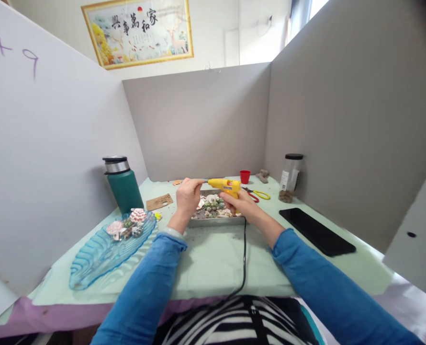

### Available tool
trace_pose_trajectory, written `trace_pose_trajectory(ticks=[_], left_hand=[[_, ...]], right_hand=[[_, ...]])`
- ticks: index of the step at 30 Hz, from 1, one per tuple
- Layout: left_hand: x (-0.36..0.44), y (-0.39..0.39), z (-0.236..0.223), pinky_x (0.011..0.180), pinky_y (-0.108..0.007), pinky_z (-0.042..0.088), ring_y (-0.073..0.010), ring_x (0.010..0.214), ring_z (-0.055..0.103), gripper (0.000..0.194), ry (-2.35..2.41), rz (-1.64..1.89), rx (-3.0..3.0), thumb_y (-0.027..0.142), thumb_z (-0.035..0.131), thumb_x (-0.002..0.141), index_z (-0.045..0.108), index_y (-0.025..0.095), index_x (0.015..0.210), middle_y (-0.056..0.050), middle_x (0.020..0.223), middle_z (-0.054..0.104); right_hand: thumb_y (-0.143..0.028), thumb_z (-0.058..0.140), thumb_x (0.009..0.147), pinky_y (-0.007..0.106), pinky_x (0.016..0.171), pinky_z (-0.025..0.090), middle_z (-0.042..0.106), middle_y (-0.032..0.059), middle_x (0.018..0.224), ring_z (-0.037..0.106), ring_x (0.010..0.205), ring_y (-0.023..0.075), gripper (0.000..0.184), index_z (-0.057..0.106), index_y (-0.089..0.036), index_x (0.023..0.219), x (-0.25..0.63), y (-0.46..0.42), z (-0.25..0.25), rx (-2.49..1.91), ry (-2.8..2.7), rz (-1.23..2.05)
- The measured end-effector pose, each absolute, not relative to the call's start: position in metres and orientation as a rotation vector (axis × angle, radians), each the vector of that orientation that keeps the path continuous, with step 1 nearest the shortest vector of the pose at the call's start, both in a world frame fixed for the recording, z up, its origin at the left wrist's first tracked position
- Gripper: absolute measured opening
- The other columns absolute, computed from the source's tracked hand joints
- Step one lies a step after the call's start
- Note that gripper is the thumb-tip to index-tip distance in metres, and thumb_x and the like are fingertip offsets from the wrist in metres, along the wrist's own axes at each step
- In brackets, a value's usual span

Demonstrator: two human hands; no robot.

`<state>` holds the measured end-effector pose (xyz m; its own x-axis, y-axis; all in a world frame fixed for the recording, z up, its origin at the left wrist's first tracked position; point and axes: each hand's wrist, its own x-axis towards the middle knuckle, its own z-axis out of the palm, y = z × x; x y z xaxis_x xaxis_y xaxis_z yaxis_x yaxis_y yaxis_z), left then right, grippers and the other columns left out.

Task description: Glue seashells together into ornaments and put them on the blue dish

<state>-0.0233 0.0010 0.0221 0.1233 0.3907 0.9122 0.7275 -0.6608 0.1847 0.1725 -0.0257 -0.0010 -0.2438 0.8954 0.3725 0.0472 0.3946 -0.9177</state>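
My right hand is wrapped round the handle of a yellow glue gun, whose nozzle points left. A black cord hangs from its handle toward the table's front edge. Right at the nozzle tip, the fingers of my left hand are pinched together; whatever they hold is too small and hidden to name. Below both hands lies a shallow metal tray holding shells, pebbles and small green plant-like pieces. My hands partly cover the tray.
To the left stand a blue glass dish with several shells, a green bottle and a brown board. To the right are scissors, a red cup, a jar and a black phone-like slab. Grey panels enclose the table.
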Motion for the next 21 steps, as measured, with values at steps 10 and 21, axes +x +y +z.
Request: trace_pose_trajectory(ticks=[10,21], left_hand=[[-0.0254,0.0023,0.0227,0.078,-0.034,0.044,-0.0194,0.079,0.057,0.019,-1.050,-1.557,-2.065,0.022,0.050,0.089,0.068,0.021,0.082,-0.006,0.082,0.070],[-0.0247,0.0019,0.0212,0.077,-0.033,0.044,-0.0195,0.081,0.057,0.019,-1.011,-1.515,-2.111,0.022,0.050,0.089,0.067,0.021,0.083,-0.006,0.081,0.069]], right_hand=[[-0.055,0.062,0.077,0.026,0.040,0.034,0.050,-0.0012,0.054,0.041,0.043,0.0091,0.038,0.054,-0.021,0.064,0.1735,-0.0260,-0.0010,-0.841,-1.629,1.018],[-0.058,0.064,0.074,0.025,0.039,0.034,0.048,-0.0013,0.052,0.040,0.043,0.0092,0.041,0.052,-0.021,0.061,0.1725,-0.0269,0.0002,-0.855,-1.603,1.019]])
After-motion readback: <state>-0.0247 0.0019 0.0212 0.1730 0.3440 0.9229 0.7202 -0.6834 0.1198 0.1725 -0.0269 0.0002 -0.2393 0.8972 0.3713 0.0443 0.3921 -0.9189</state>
